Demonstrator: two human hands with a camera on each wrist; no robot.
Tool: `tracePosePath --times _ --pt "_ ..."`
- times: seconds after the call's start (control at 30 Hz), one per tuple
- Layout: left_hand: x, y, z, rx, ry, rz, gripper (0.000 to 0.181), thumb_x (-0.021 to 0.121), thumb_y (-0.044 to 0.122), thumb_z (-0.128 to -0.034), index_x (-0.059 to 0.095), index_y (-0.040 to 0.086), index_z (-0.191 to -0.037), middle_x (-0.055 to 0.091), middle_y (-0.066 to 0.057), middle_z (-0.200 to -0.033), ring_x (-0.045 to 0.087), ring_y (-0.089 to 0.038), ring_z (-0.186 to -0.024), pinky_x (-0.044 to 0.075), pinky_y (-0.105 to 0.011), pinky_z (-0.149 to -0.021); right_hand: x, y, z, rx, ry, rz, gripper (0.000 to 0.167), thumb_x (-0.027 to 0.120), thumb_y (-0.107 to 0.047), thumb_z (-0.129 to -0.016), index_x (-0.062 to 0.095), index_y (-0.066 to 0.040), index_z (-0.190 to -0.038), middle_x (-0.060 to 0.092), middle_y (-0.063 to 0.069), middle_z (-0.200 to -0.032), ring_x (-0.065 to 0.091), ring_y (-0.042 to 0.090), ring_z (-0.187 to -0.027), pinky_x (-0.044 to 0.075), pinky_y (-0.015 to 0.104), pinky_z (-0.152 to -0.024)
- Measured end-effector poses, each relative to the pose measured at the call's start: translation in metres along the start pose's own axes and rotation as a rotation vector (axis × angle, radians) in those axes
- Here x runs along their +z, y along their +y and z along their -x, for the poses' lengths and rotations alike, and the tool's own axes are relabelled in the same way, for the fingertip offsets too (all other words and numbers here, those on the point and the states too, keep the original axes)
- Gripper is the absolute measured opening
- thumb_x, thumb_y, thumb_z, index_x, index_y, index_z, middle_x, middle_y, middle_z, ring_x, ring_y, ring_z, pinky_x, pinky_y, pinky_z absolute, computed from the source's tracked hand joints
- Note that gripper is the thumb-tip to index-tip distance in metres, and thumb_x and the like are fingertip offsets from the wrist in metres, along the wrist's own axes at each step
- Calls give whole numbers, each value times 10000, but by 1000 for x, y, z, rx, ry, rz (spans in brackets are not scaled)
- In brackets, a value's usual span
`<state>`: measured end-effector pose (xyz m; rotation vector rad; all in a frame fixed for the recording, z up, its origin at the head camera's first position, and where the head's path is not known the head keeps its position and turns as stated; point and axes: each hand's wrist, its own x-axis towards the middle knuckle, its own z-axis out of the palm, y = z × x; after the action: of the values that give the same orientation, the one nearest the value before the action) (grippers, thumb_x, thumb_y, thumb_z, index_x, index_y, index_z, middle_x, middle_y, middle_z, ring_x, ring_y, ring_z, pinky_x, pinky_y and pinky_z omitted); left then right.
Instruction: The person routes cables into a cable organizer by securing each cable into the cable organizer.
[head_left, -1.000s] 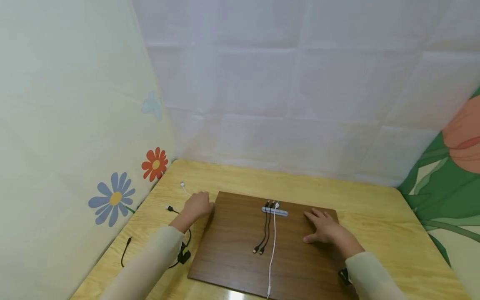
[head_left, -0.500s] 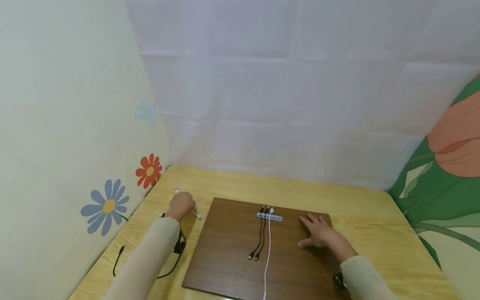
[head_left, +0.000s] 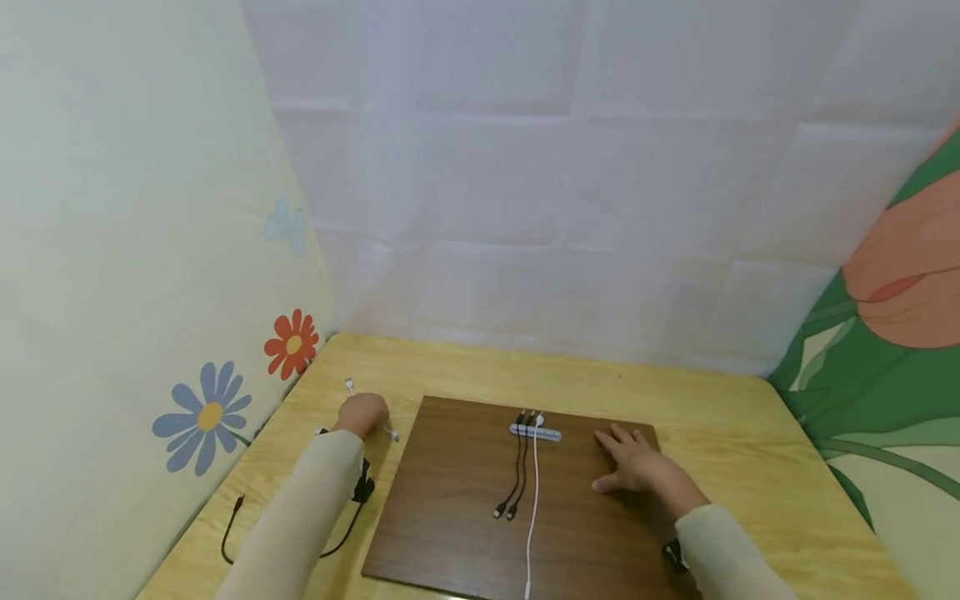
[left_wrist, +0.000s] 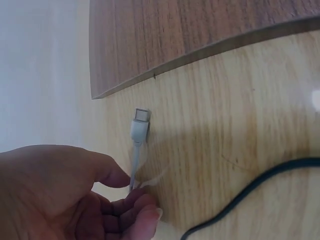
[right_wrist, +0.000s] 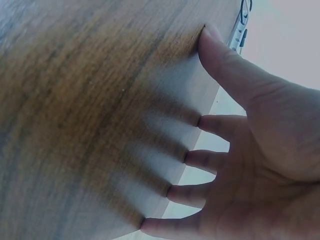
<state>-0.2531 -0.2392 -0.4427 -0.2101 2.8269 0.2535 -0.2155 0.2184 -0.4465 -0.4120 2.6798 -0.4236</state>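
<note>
The left hand (head_left: 362, 414) pinches a white USB-C cable (left_wrist: 138, 131) between thumb and curled fingers, low over the worktop (head_left: 442, 362); one plug points toward the wooden board (head_left: 442, 492), the other shows beyond the knuckles. The right hand (head_left: 637, 463), fingers spread wide, rests its fingertips on the board.

From the brown board's (head_left: 435, 517) middle, a hand can pass over the free table (head_left: 540, 358) at 12 o'clock. The left hand (head_left: 362, 414) stands in the way at 10 o'clock, the right hand (head_left: 637, 463) at 2, the black cable (left_wrist: 295, 164) at 9.
</note>
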Motion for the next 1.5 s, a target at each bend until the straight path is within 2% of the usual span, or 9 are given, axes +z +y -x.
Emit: tracePosePath --times 0.2,0.43,0.67,0.87,1.0,1.13,1.23,1.37,1.5 --pt "6 -4 1 24 5 -1 231 497 50 -955 683 4 -826 671 -163 -933 534 -263 -777 504 -419 -794 3 -2 2 10 0 -20 926 807 -396 -848 345 17 -1536 186 372 -1586 117 673 -1404 229 812 -1028" --pt "9 -10 -3 77 56 -22 252 550 65 -927 614 37 -686 611 -105 -756 512 -238 -678 466 -365 -689 4 -1 1 12 5 -14 927 813 -398 -840 355 21 -1529 196 375 -1581 126 678 -1398 232 806 -1032" --pt "6 -11 -13 5 75 145 385 504 99 -916 520 103 -532 500 -8 -506 445 -132 -438 380 -255 -486 1 0 1 17 6 -11 932 806 -404 -846 344 18 -1536 184 371 -1587 120 673 -1404 232 810 -1028" --pt "8 -19 -17 -1 118 201 436 495 128 -922 513 124 -486 457 24 -440 450 -133 -422 376 -263 -483 0 0 1 16 -1 -10 930 804 -405 -848 343 16 -1537 184 372 -1586 121 675 -1403 230 813 -1026" --pt "7 -22 -14 10 174 296 415 465 122 -908 491 123 -493 447 14 -422 444 -153 -418 359 -276 -475 1 -1 0 13 -5 -4 927 803 -405 -849 344 17 -1536 189 372 -1584 125 676 -1400 232 813 -1025" --pt "1 -20 -10 -2 204 408 369 421 110 -909 491 109 -547 454 0 -432 434 -164 -420 347 -284 -460 0 -1 1 17 -1 -4 924 803 -401 -850 345 15 -1536 191 370 -1585 125 674 -1403 234 813 -1024" --pt "-4 -16 -6 -14 218 457 322 410 106 -930 543 64 -639 538 -29 -484 535 -193 -462 411 -315 -485 0 -1 2 20 0 -11 922 803 -394 -852 343 12 -1539 187 367 -1588 118 671 -1407 231 813 -1025" --pt "-8 -13 2 -14 239 521 240 415 106 -982 585 -23 -872 667 -87 -667 688 -225 -603 544 -416 -660 1 -1 2 27 -5 -16 921 798 -397 -858 336 9 -1544 184 360 -1594 114 663 -1414 231 808 -1031" --pt "-8 -10 11 -9 229 644 193 418 108 -1024 527 -46 -1058 649 -150 -841 694 -202 -660 573 -457 -763 4 -1 1 27 -8 -25 921 796 -398 -860 334 6 -1546 183 354 -1598 113 658 -1417 232 803 -1034"
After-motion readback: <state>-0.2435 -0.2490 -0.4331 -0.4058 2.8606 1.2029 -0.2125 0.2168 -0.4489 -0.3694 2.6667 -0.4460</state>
